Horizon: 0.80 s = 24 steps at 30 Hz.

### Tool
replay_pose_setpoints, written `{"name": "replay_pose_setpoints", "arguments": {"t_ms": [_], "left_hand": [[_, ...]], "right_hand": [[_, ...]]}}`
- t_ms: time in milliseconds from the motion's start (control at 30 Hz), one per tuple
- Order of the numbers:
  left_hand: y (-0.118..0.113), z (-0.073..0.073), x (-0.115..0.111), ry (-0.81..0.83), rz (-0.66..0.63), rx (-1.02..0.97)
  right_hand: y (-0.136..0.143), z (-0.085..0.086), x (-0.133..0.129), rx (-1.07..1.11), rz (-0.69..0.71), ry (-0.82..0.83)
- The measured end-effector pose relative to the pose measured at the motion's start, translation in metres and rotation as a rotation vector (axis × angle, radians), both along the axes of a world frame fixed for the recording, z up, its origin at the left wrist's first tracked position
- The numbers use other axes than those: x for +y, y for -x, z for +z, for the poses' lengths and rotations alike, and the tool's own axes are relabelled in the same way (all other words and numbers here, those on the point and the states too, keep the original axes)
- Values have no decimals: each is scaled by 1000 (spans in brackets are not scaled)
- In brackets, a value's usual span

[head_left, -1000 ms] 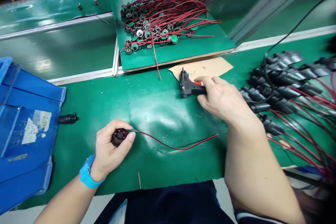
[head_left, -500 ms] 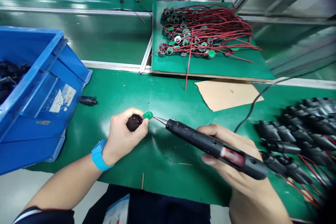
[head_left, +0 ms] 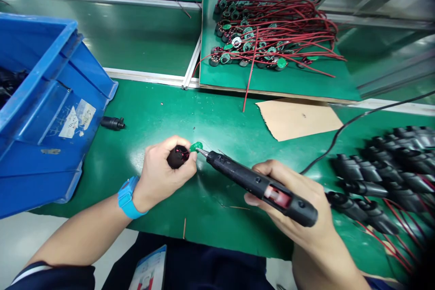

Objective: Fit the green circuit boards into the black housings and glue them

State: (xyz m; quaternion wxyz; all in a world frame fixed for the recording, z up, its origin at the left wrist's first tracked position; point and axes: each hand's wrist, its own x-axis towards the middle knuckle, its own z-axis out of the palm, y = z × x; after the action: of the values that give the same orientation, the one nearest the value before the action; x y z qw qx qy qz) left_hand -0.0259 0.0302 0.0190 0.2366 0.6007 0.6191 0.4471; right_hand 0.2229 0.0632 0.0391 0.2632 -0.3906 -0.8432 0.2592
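Note:
In my left hand (head_left: 168, 163) is a black cylindrical housing (head_left: 177, 157), its open end showing thin reddish wires. A small round green circuit board (head_left: 196, 146) sticks out by my thumb and forefinger, beside the housing. My right hand (head_left: 292, 199) is wrapped round a black soldering iron (head_left: 248, 176) with a tapered metal tip and a reddish part behind a side window. Its tip points left and meets the board's right edge, or lies just over it; I cannot tell which.
A blue bin (head_left: 50, 113) holding black parts stands left, with a black housing (head_left: 113, 123) beside it. On a raised green board (head_left: 231, 80) lie coils with red wires (head_left: 295, 31). Cardboard (head_left: 299, 120), a black cable (head_left: 356, 122) and several black housings (head_left: 380, 172) are right.
The soldering iron has moved left and its tip has come to the green board's edge. My left hand with the housing sits slightly further right. The view has shifted a little.

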Motion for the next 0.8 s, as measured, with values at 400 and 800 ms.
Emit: {"name": "replay_pose_setpoints", "arguments": {"t_ms": [400, 800], "left_hand": [[2, 1, -3, -24, 5, 62], [-3, -1, -11, -173, -61, 160]], "right_hand": [[-17, -15, 14, -416, -348, -349], [-51, -33, 63, -361, -517, -155]]}}
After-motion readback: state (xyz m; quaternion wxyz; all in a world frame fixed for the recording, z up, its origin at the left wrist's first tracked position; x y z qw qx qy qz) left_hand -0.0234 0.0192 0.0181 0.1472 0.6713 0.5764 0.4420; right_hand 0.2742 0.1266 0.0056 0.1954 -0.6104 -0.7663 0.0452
